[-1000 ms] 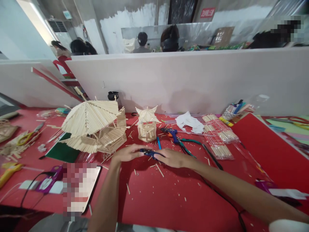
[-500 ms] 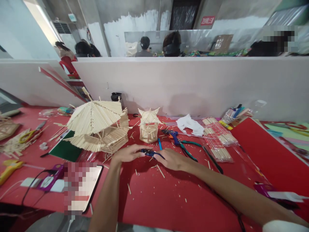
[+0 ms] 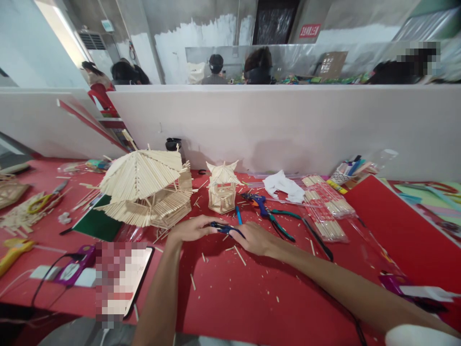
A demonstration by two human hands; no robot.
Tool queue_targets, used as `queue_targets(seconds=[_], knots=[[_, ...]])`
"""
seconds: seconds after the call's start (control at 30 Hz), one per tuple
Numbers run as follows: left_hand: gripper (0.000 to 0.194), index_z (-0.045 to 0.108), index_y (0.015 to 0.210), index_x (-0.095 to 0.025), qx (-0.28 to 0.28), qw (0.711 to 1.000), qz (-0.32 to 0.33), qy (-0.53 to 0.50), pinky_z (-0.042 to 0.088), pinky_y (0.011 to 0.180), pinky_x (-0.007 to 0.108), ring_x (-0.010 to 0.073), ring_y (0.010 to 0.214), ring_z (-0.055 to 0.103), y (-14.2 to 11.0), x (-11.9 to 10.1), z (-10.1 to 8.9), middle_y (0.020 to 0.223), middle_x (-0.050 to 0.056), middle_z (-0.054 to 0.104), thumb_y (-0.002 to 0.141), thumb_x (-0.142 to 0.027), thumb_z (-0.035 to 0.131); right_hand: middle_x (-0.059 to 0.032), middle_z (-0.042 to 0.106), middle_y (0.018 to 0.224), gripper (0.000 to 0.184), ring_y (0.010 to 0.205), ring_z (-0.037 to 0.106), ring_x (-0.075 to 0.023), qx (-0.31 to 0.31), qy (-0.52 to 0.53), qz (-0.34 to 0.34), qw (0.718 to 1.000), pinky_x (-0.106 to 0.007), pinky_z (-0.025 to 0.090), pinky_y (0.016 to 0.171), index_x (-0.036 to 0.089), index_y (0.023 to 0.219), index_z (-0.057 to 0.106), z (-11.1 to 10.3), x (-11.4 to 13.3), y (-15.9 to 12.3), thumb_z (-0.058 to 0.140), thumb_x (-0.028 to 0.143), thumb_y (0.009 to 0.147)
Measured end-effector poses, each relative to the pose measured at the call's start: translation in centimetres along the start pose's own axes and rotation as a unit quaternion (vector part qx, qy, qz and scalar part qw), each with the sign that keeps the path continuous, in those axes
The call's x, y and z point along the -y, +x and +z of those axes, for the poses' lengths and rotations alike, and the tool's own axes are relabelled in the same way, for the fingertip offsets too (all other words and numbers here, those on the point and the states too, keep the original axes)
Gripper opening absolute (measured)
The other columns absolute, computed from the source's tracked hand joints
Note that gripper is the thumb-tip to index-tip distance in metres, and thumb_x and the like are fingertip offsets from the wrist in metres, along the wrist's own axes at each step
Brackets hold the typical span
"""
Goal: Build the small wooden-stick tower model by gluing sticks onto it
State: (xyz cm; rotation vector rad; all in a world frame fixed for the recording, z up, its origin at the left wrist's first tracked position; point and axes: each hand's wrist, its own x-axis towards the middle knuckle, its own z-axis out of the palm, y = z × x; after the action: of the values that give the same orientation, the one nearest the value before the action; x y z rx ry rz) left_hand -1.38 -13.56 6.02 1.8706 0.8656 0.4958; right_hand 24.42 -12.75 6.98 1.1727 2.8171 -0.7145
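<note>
My right hand is closed around the handles of blue-handled pliers, held low over the red table. My left hand has its fingers pinched at the dark jaw end of the pliers; whatever lies between the fingertips is too small to make out. Just beyond the hands stands a small pavilion model of thin wooden sticks. A larger stick pavilion with a wide sloping roof is to the left of it. A blue pen lies right behind the pliers.
A glue gun and green-handled pliers lie right of the hands. Farther right are packs of wooden sticks and a red board. At left are a phone, a purple power strip and yellow scissors.
</note>
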Motion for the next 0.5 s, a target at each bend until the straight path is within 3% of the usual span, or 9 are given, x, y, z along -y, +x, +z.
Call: queue_targets(seconds=[0.27, 0.5], knots=[[0.04, 0.067, 0.124, -0.016, -0.036, 0.999, -0.001, -0.02, 0.05, 0.092, 0.032, 0.0199, 0.099, 0.067, 0.8, 1.2, 0.1, 0.114, 0.01, 0.074, 0.094, -0.041, 0.061, -0.0157, 0.076, 0.093, 0.059, 0.085, 0.071, -0.0271, 0.003, -0.032, 0.028, 0.999, -0.03, 0.04, 0.071, 0.015, 0.097, 0.074, -0.7, 0.1, 0.6, 0.029, 0.051, 0.105], [0.037, 0.07, 0.123, -0.015, -0.047, 0.999, 0.009, -0.018, 0.051, 0.097, 0.034, 0.0217, 0.107, 0.069, 0.6, 1.8, -0.2, 0.12, 0.012, 0.074, 0.096, -0.038, 0.059, -0.0184, 0.076, 0.101, 0.06, 0.091, 0.072, -0.0321, 0.001, -0.08, 0.058, 0.995, -0.035, 0.046, 0.079, 0.015, 0.107, 0.073, 0.0, 0.6, 0.7, 0.028, 0.054, 0.104]])
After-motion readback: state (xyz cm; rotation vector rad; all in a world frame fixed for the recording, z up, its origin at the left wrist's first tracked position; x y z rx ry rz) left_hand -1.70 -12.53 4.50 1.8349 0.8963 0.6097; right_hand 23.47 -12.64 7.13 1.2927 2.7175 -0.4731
